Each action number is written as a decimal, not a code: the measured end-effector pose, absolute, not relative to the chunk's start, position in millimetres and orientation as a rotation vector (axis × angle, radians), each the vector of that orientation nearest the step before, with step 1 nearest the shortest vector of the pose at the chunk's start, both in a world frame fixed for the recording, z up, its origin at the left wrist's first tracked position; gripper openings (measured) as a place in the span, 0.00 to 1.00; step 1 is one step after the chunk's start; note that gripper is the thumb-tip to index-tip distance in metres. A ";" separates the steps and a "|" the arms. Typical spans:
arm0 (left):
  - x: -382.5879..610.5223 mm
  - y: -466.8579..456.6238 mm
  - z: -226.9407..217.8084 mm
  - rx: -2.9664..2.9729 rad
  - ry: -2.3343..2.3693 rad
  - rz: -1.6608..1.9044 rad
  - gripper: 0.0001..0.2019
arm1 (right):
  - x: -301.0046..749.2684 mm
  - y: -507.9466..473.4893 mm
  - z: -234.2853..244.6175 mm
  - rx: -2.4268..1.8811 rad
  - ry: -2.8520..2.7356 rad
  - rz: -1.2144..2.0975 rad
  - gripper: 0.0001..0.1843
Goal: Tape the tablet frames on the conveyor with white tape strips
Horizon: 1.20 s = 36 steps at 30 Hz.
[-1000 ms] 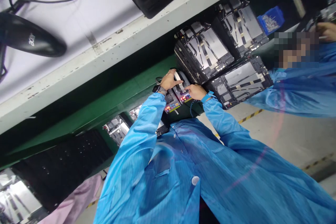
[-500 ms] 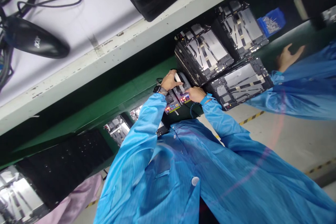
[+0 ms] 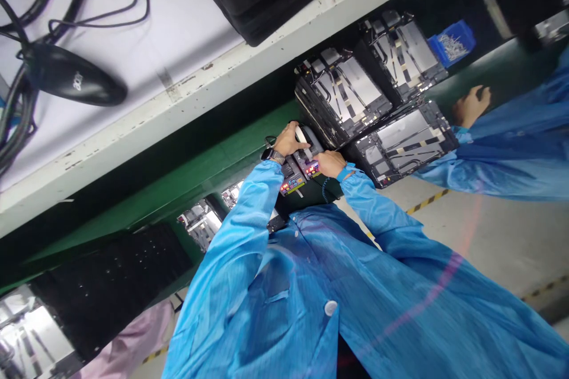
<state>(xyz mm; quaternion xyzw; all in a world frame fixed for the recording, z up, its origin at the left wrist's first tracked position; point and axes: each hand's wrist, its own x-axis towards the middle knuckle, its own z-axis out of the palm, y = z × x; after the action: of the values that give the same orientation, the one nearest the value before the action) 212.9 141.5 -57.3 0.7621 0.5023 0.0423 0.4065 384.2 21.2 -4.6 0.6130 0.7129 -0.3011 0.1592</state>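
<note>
Head-worn view, tilted, looking down on a person in a blue smock at a green desk (image 3: 213, 160). 2 small grey machines with lit red digits stand side by side on the desk, just in front of the smock. The left hand (image 3: 288, 141) lies over the top of the right-side machine (image 3: 306, 157), thumb and fingers spread, its grip not closed. The right hand (image 3: 331, 163) has its fingertips at that machine's front, near the display; whether its grip pinches anything cannot be told. The left-side machine (image 3: 291, 176) sits just beside, below the left wrist.

To work well here, the left hand would best rest lightly and steady, the thumb clear of the moving front, while the right fingertips approach straight on and stay off the buttons. The coiled cord (image 3: 325, 189) near the right wrist should hang free of both machines.

To the right are 3 flat electronic panels with silver faces, the nearest panel (image 3: 404, 136) just past the right hand, a blue bin (image 3: 466, 37) of small white pieces, and a co-worker's hand (image 3: 473, 105)
</note>
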 end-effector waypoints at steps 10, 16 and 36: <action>210.4 143.1 -68.1 1.925 1.249 0.116 0.51 | 379.3 18.2 2.1 1.701 2.096 -0.818 0.25; 208.9 138.6 -70.1 1.935 1.208 0.146 0.52 | 376.9 15.7 1.5 1.707 2.113 -0.783 0.27; 202.9 -18.8 -25.7 1.927 1.424 0.380 0.28 | 382.9 -68.7 -4.7 2.335 1.753 -0.998 0.29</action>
<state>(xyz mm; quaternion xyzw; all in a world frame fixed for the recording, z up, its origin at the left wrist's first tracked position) 202.9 -18.8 -25.7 0.7441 0.5497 0.1466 0.3503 382.9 -68.7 -4.7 0.7564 0.5679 -0.3232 0.0280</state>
